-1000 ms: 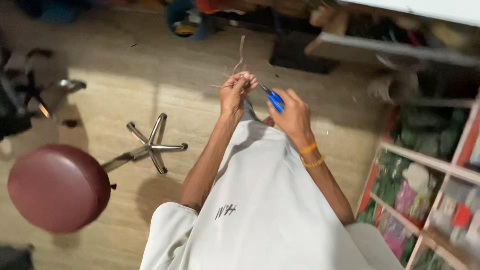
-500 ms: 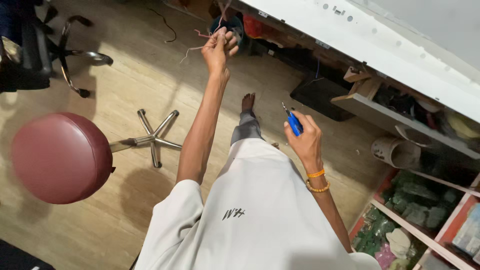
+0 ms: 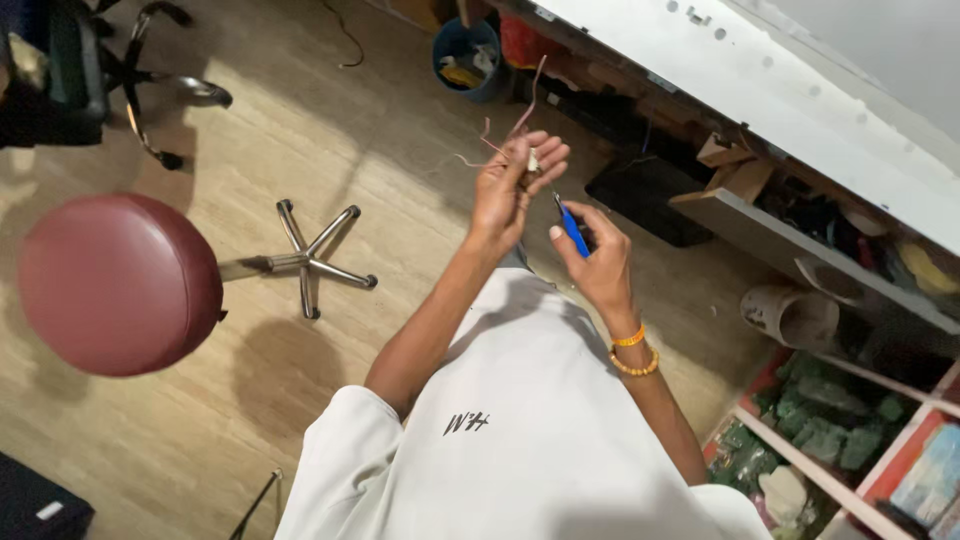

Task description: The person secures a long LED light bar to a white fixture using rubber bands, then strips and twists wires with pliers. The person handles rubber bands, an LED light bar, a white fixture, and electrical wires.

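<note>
Your left hand (image 3: pixel 510 190) pinches thin pinkish wires (image 3: pixel 520 115), ends trailing toward upper frame | right hand (image 3: pixel 590 260) grips blue-handled tool (image 3: pixel 573 232), tip hidden, axis pointing upper-left.

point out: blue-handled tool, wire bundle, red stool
blue-handled tool (image 3: pixel 574 232): head view, on the blue handle in the right hand.
wire bundle (image 3: pixel 528 100): head view, on a pink strand above the left hand.
red stool (image 3: pixel 118 283): head view, middle of the seat.

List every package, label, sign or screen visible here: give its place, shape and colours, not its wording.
Shirt mark: small dark print on the white shirt's front, centre bottom.
Green packets: crumpled, stacked in shelf compartments, lower right.
Blue-and-red box: flat rectangle, far lower right.
No signs or screens show.
</note>
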